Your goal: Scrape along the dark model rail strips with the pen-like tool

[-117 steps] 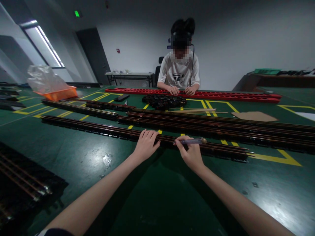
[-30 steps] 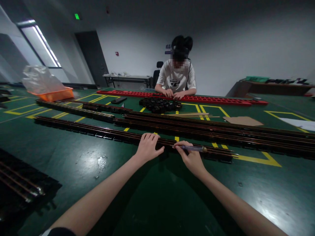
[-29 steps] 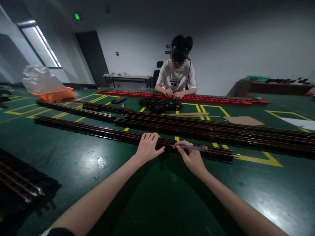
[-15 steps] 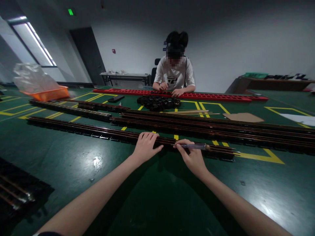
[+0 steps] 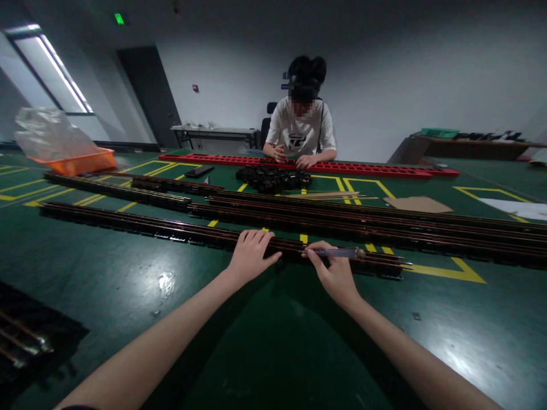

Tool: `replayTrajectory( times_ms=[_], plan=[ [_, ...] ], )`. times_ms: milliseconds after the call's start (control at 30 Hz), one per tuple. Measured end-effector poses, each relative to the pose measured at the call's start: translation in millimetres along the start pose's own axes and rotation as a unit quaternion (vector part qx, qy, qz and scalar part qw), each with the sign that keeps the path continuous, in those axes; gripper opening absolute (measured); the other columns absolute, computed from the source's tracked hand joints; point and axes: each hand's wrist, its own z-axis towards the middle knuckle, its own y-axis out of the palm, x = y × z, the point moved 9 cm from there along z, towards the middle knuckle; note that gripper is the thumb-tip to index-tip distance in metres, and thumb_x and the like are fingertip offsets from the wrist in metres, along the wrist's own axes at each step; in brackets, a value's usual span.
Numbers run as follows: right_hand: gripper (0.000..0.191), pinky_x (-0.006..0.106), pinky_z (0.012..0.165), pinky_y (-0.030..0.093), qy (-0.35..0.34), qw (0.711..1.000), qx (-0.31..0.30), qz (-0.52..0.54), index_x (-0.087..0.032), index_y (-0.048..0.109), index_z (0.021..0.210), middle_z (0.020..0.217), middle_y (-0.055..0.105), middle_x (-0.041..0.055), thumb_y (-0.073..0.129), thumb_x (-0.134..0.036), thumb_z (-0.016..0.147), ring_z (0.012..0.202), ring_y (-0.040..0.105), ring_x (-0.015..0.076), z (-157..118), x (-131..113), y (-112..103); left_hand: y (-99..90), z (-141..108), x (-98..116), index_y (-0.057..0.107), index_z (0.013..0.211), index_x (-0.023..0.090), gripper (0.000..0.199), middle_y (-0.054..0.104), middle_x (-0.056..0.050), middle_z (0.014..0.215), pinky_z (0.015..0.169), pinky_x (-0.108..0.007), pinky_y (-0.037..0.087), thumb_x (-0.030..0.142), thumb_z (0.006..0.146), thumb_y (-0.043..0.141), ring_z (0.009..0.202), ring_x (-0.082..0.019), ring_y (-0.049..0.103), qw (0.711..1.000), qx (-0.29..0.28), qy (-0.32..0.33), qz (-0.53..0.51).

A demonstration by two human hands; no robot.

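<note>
Nearest me on the green table lies a long black strip (image 5: pixel 141 224) with thin copper-coloured rods along it. My left hand (image 5: pixel 250 253) rests on its middle, palm down, with the fingers extended over the strip and the thumb apart. In my right hand (image 5: pixel 335 273) is a slim screwdriver (image 5: pixel 342 253) with a clear, purplish handle and a brownish end. It is held almost level along the strip, with its tip pointing left. The fingers cover part of its front, so whether the tip touches a rod cannot be made out.
Other long black strips (image 5: pixel 363 225) lie just beyond. Further back are a dark pile of parts (image 5: pixel 273 179), a phone (image 5: pixel 199 171), brown cardboard (image 5: pixel 419 204) and an orange basket (image 5: pixel 81 162) with a plastic bag. A co-worker (image 5: pixel 301 128) sits opposite, behind a red lattice frame (image 5: pixel 376 169).
The whole view has shifted slightly. My two hands keep their places on the strip, the screwdriver still in the right. One of the co-worker's hands has lifted a little.
</note>
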Motion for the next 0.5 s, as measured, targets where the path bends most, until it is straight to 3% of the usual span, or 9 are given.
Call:
replayTrajectory(
  times_ms=[267, 500],
  plan=[
    [0.016, 0.034, 0.074, 0.047, -0.009, 1.000, -0.001, -0.011, -0.021, 0.059, 0.076, 0.075, 0.068, 0.0031, 0.050, -0.030, 0.085, 0.077, 0.063, 0.0194, 0.4, -3.6, -0.7, 2.1, 1.4, -1.6, 0.059, 0.110, 0.017, 0.050, 0.063, -0.009, 0.104, 0.086, -0.041, 0.037, 0.058, 0.086, 0.042, 0.095, -0.026, 0.052, 1.000, -0.010, -0.003, 0.023],
    [0.015, 0.034, 0.076, 0.045, -0.009, 0.999, -0.008, -0.032, -0.021, 0.059, 0.077, 0.077, 0.068, 0.0027, 0.049, -0.029, 0.084, 0.076, 0.062, 0.0187, -0.4, -2.8, 0.5, 1.4, 1.3, -1.9, 0.059, 0.106, 0.019, 0.041, 0.063, -0.009, 0.102, 0.084, -0.041, 0.038, 0.051, 0.086, 0.045, 0.093, -0.025, 0.052, 1.000, -0.005, -0.009, 0.024]
  ],
)
